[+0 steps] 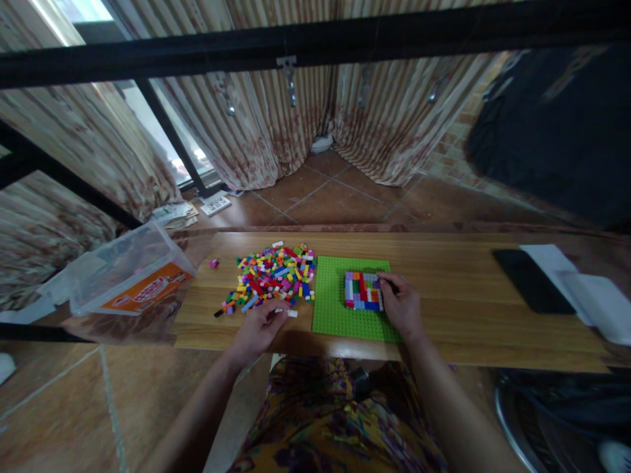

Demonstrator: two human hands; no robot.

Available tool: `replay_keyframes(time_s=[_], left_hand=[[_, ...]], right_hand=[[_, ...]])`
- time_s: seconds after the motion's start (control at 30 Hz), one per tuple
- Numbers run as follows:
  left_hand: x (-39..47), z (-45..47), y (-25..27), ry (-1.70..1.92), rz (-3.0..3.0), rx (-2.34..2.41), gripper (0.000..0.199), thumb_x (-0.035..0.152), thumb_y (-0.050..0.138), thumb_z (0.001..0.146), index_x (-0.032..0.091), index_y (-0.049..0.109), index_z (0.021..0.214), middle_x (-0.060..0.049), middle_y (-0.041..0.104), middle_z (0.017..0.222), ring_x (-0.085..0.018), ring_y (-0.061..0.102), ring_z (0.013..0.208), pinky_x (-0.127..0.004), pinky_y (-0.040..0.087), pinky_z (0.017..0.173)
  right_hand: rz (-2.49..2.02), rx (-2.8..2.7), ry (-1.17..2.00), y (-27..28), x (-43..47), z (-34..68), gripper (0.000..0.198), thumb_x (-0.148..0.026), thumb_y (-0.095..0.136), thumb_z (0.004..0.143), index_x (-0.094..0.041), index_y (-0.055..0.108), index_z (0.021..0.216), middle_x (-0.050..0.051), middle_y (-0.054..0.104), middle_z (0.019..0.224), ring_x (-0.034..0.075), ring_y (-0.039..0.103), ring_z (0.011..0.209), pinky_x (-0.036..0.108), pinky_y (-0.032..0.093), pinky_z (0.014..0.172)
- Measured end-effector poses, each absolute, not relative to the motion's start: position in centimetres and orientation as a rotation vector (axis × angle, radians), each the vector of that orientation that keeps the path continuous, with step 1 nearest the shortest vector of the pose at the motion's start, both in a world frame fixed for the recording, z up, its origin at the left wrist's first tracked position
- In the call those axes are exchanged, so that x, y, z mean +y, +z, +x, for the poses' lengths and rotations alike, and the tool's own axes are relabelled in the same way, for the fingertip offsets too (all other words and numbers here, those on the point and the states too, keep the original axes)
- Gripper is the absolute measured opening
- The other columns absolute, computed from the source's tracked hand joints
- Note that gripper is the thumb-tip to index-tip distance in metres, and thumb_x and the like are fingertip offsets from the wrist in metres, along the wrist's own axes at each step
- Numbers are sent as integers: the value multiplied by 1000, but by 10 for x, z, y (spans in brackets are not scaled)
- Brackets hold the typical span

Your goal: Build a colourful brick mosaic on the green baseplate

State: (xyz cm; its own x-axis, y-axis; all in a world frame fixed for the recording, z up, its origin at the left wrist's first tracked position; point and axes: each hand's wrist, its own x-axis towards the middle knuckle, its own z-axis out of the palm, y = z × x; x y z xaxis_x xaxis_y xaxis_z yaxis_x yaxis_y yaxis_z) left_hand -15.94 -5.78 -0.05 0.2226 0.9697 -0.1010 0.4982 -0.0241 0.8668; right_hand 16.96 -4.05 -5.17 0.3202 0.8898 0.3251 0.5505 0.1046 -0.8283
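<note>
A green studded baseplate lies on the wooden table, bearing a low, multicoloured structure of toy building bricks. My right hand is over the plate's right side. Its curled thumb and fingers press on the structure's right edge; whether a loose brick is between them cannot be seen. On the left, my left hand is just in front of the brick pile, thumb and forefinger pinched together. A white brick pokes out at those fingertips. The heap of loose bricks spreads left of the plate in many colours.
A clear plastic box with an orange label stands left of the table. One pink brick lies apart from the pile. A black flat object and white sheets are at the right end. A dark bar crosses beyond the table.
</note>
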Motion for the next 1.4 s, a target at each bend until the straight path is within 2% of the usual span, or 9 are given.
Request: replay_keyframes(time_s=[0.17, 0.27, 0.4, 0.63, 0.73, 0.93, 1.07, 1.17, 1.4], left_hand=[[-59, -165, 3, 755, 1589, 1384, 24, 41, 59, 82, 20, 69, 90, -4, 72, 85, -21, 66, 79, -29, 52, 74], [-64, -158, -1, 784, 1516, 1356, 26, 40, 57, 84, 20, 68, 94, -4, 70, 82, -19, 66, 73, -29, 53, 68], [-68, -139, 0, 769, 1519, 1292, 25, 37, 53, 88, 20, 67, 101, -2, 68, 79, -18, 66, 73, -28, 52, 70], [-70, -96, 15, 676, 1663, 1082, 23, 30, 49, 91, 19, 66, 101, -3, 67, 83, -16, 64, 74, -24, 50, 67], [-72, -79, 11, 642, 1713, 980, 22, 29, 48, 92, 19, 66, 101, -4, 69, 86, -15, 65, 74, -25, 50, 68], [-77, -57, 1, 654, 1728, 964, 20, 27, 49, 93, 18, 62, 105, -4, 70, 91, -15, 66, 76, -25, 51, 68], [-77, -59, -2, 737, 1854, 1029, 19, 19, 52, 89, 19, 61, 105, -5, 70, 98, -16, 65, 86, -27, 50, 76], [-75, -67, -11, 769, 1921, 1038, 17, 17, 51, 89, 18, 62, 102, -5, 69, 94, -16, 64, 82, -27, 50, 77], [-71, -75, -25, 838, 1932, 1010, 15, 20, 52, 90, 17, 62, 100, -4, 68, 88, -14, 64, 76, -25, 50, 72]], right_hand=[[-1574, -1350, 410, -54, -41, 170, 29, -38, 52, 86, -20, 73, 93, 8, 72, 92, 22, 65, 89, 40, 50, 83], [-1570, -1339, 431, -53, -39, 172, 29, -39, 52, 86, -20, 73, 93, 8, 72, 93, 22, 65, 89, 40, 51, 84], [-1583, -1398, 415, -36, -41, 167, 28, -39, 53, 87, -19, 72, 95, 9, 72, 93, 23, 66, 89, 42, 51, 85], [-1397, -1737, 445, 6, -94, 113, 22, -31, 56, 91, -28, 70, 108, 6, 71, 107, 24, 64, 102, 41, 51, 91], [-1425, -1745, 542, 2, -119, 98, 25, -30, 52, 94, -27, 68, 114, 6, 72, 106, 24, 66, 98, 40, 53, 86], [-1554, -1620, 596, -7, -137, 111, 24, -30, 51, 95, -24, 71, 106, 6, 74, 101, 22, 68, 93, 35, 53, 83], [-1731, -1365, 450, -9, -126, 136, 28, -38, 52, 93, -21, 71, 104, 7, 75, 99, 22, 69, 89, 33, 52, 81], [-1881, -1247, 300, -13, -106, 153, 33, -42, 51, 91, -19, 72, 102, 9, 75, 94, 22, 69, 82, 32, 51, 75], [-2028, -1414, 65, -17, -70, 149, 37, -37, 44, 94, -16, 73, 102, 13, 75, 96, 23, 66, 84, 32, 45, 76]])
